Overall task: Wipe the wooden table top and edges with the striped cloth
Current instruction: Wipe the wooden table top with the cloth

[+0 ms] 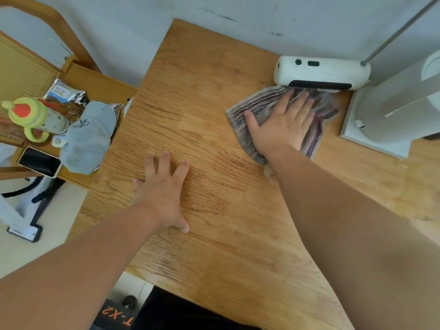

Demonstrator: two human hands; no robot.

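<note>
The wooden table fills the middle of the view, its far edge against a pale wall. The striped cloth, grey with reddish and dark stripes, lies flat on the top at the far right. My right hand presses on it palm down, fingers spread and pointing toward the wall; the cloth's far edge touches a white device. My left hand rests flat on bare wood near the table's left side, fingers apart, holding nothing.
A white device with a dark slot sits against the wall behind the cloth. A white appliance on a square base stands at the right. Left of the table, a chair holds a grey cap, a phone and a toy bottle.
</note>
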